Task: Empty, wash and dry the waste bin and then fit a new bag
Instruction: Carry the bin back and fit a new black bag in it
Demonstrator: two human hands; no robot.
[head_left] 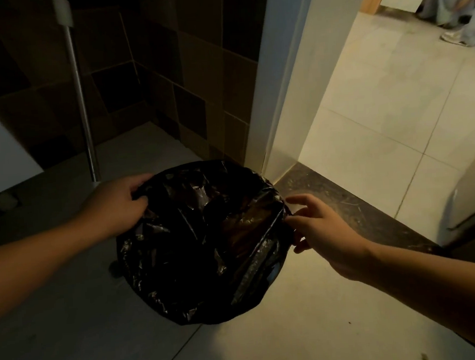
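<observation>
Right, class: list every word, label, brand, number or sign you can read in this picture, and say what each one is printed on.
None can be read.
The black bag, gripped by the left hand and pinched by the right hand, shows only creases and glare.
The wall tiles, floor and metal pole carry no print.

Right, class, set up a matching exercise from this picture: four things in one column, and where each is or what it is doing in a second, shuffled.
1. left hand
2. right hand
3. bag
4. pole

A. black, crinkled, over the bin
B. upright, by the tiled wall
C. grips the bag's far left edge
D. fingers spread, at the bag's right edge

Pairs: 1-C, 2-D, 3-A, 4-B
</observation>
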